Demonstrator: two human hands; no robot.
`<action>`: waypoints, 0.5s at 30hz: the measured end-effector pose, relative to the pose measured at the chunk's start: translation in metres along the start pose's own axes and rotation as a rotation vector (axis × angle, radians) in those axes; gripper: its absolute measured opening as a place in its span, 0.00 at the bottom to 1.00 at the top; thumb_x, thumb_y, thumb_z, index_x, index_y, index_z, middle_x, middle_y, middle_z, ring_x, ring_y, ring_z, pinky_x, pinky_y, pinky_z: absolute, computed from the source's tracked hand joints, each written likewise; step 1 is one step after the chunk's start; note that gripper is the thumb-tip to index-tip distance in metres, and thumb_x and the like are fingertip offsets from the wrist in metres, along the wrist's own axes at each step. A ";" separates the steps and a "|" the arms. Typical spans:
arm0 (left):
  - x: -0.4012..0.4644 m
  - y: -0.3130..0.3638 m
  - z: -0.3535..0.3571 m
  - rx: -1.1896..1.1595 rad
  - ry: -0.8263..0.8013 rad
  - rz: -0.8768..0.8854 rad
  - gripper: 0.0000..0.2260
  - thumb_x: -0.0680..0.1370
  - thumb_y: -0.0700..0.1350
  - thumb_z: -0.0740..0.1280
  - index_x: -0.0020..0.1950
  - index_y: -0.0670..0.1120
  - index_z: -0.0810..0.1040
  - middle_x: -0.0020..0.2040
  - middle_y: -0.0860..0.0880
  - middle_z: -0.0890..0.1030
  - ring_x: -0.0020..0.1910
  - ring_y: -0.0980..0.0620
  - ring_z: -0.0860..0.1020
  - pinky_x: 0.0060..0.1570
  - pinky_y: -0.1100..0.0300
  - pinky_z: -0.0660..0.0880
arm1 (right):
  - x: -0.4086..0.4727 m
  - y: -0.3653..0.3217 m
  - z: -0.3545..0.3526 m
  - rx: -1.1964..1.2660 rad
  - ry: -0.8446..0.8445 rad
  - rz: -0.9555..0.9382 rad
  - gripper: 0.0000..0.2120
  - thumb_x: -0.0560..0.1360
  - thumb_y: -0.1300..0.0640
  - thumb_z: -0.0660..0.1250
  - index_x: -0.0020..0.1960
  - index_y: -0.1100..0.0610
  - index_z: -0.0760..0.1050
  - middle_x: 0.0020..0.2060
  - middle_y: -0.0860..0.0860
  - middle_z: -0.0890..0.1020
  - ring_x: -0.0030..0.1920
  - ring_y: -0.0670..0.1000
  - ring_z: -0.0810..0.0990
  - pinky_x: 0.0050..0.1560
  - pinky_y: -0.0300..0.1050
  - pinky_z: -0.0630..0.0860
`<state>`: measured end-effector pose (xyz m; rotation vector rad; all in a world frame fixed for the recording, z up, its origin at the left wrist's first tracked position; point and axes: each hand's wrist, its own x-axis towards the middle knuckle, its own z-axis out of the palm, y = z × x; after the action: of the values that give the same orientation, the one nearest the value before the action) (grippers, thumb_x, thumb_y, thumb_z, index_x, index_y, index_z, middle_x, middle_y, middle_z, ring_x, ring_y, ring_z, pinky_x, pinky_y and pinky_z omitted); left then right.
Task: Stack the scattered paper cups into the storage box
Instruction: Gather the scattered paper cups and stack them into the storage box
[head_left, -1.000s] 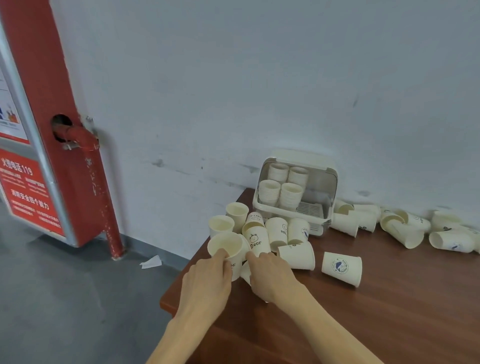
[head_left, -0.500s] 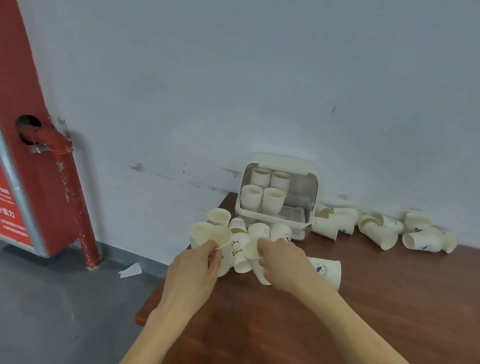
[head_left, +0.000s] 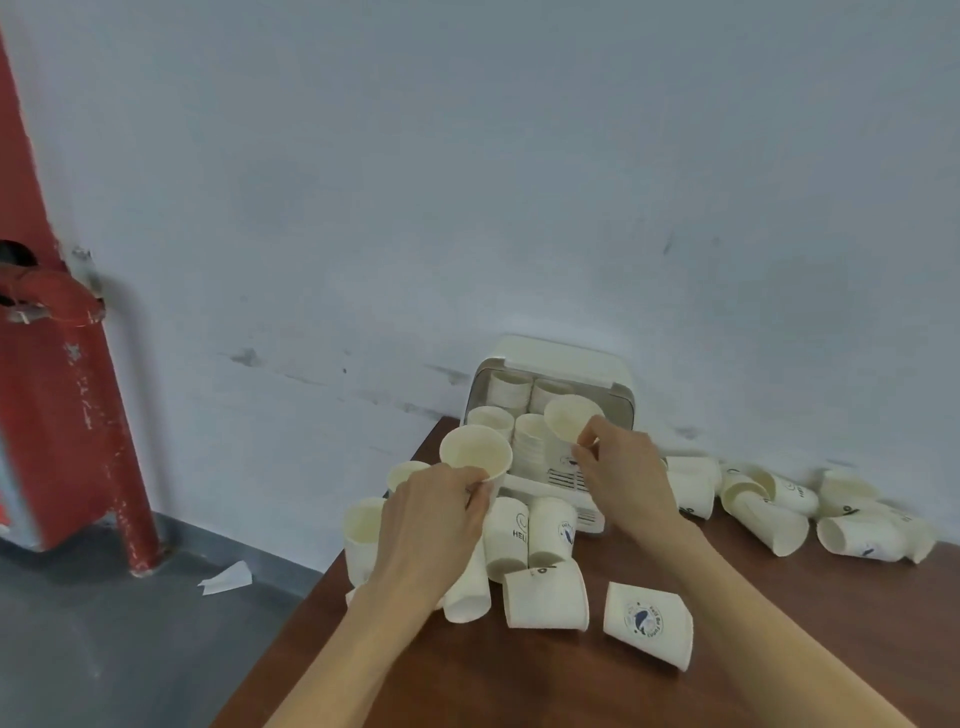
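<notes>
My left hand (head_left: 431, 525) grips an upright cream paper cup (head_left: 475, 451) lifted above the cluster of cups at the table's left corner. My right hand (head_left: 626, 475) pinches a second paper cup (head_left: 570, 418) by its rim, right in front of the open white storage box (head_left: 558, 358) against the wall. Inside the box stand several stacks of cups (head_left: 511, 387). Several loose cups lie around: one standing at the left (head_left: 363, 530), two on their sides near me (head_left: 545, 595) (head_left: 647, 623), and a heap at the right (head_left: 774, 525).
The brown wooden table (head_left: 571, 686) ends at a corner on the left, with grey floor below. A red pipe and cabinet (head_left: 67, 395) stand at the far left. A scrap of paper (head_left: 226, 578) lies on the floor.
Both hands have lifted their cups off the table. The right hand carried its cup up to the storage box; the left hand raised its cup above the cluster.
</notes>
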<state>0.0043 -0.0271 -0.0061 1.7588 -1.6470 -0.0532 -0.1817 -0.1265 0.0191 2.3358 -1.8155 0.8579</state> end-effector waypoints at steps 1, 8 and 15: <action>0.005 -0.002 0.002 0.004 0.003 -0.001 0.14 0.80 0.55 0.57 0.49 0.53 0.81 0.38 0.52 0.79 0.41 0.52 0.77 0.41 0.53 0.76 | 0.011 0.000 0.004 0.001 0.016 0.015 0.06 0.78 0.55 0.61 0.49 0.55 0.75 0.39 0.53 0.81 0.40 0.55 0.76 0.37 0.46 0.70; 0.032 -0.018 0.016 0.051 0.046 -0.025 0.13 0.82 0.52 0.56 0.45 0.50 0.77 0.37 0.53 0.74 0.39 0.51 0.74 0.38 0.58 0.71 | 0.069 -0.001 0.045 0.017 0.026 0.033 0.06 0.79 0.54 0.59 0.50 0.55 0.73 0.38 0.53 0.81 0.38 0.56 0.77 0.39 0.50 0.76; 0.066 -0.025 0.026 0.050 0.067 -0.037 0.13 0.83 0.50 0.53 0.49 0.49 0.74 0.42 0.52 0.72 0.42 0.48 0.74 0.41 0.54 0.72 | 0.079 0.002 0.078 -0.158 -0.084 -0.024 0.08 0.81 0.56 0.56 0.51 0.56 0.73 0.38 0.51 0.76 0.37 0.53 0.71 0.35 0.45 0.66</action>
<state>0.0253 -0.0993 -0.0093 1.8096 -1.5802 0.0298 -0.1414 -0.2251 -0.0108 2.3217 -1.8087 0.5979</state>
